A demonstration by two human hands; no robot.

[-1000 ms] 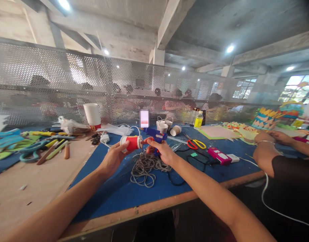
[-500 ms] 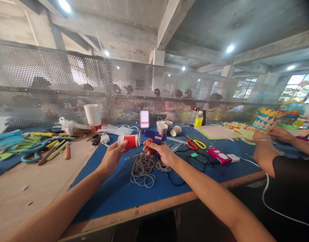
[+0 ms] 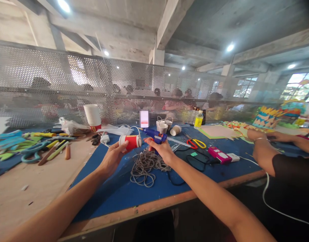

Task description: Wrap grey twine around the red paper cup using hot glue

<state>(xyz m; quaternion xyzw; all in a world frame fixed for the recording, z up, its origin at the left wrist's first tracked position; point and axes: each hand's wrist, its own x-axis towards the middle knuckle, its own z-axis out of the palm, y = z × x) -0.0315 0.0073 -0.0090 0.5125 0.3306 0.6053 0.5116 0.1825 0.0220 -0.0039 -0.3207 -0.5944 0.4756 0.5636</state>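
Observation:
My left hand (image 3: 114, 155) is closed round a red and white paper cup (image 3: 131, 142), which lies on its side in the grip above the blue table (image 3: 114, 198). My right hand (image 3: 161, 148) grips a blue glue gun (image 3: 154, 134), its nozzle pointing left over the cup's upper edge. A clear glue stick (image 3: 178, 142) sticks out of the gun's back end. Whether the nozzle touches the cup I cannot tell. Beneath both hands lies a tangled heap of grey cord (image 3: 146, 168). Small cups with cord handles (image 3: 162, 127) stand behind the gun.
Scissors with red and yellow handles (image 3: 196, 144) and a magenta box (image 3: 220, 155) lie to the right. Stacked paper cups (image 3: 92, 116) stand at back left, near assorted tools (image 3: 50, 151). A co-worker's arms (image 3: 264, 151) reach in from the right. A perforated screen (image 3: 119, 80) closes the back.
The cup has shifted slightly right and tilted a little in my left hand. The glue gun's nozzle has risen and moved left above it. The co-worker's hands have shifted left.

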